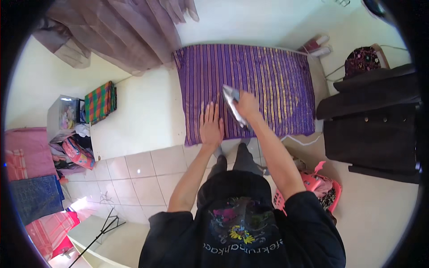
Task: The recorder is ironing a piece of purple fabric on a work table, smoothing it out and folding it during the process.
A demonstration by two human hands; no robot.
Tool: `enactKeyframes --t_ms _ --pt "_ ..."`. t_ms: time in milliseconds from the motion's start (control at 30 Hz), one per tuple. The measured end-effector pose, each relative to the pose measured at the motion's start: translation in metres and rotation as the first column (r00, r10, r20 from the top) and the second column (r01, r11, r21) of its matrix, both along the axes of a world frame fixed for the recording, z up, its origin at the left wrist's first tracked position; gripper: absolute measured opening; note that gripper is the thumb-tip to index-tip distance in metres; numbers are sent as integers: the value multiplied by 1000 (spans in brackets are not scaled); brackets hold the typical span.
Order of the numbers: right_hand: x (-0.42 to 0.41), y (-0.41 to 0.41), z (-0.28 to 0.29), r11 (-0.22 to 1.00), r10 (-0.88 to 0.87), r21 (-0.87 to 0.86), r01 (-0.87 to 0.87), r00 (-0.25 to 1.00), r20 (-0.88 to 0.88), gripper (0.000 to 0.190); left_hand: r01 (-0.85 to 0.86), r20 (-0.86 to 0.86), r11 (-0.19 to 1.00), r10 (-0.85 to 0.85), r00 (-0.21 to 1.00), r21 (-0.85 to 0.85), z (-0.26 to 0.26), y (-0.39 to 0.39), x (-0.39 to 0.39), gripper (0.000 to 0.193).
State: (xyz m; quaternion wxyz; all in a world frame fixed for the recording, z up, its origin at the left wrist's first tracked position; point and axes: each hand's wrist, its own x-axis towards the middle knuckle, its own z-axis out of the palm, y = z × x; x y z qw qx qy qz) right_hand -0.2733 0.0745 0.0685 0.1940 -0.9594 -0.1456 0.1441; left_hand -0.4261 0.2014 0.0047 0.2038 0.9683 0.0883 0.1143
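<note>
A purple striped cloth with gold patterning (207, 67) lies spread over the table before me. My left hand (211, 127) rests flat on its front part, palm down, fingers pointing away from me and slightly apart. Just to the right, my right hand (247, 104) is closed around the handle of a clothes iron (232, 104). The iron's tip points away and to the left, and its silvery body seems tilted on the cloth; whether the whole soleplate touches cannot be told. A white cord (303, 142) shows at the cloth's front right edge.
Left on the white tabletop (140, 114) lies a folded checked cloth (100, 102). Dark garments (368, 134) hang at right above a pink laundry basket (338, 197). A brown curtain (117, 30) hangs at back left. A black tripod stand (104, 231) is at lower left.
</note>
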Motion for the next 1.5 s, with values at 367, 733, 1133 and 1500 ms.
enactKeyframes --t_ms 367,733,1133,1500 --pt "-40 6 -5 998 22 65 -24 999 31 41 -52 -47 992 58 997 116 1 8 -4 62" --pt "-47 18 2 986 137 99 -133 990 -33 37 -61 -28 994 59 998 -86 3 22 -14 61" --pt "-37 51 15 997 -23 74 25 999 -22 33 -45 -76 994 52 996 101 1 29 -20 61" --pt "-103 53 13 999 -31 37 35 994 -102 39 32 -83 994 -23 996 106 -4 59 -33 61"
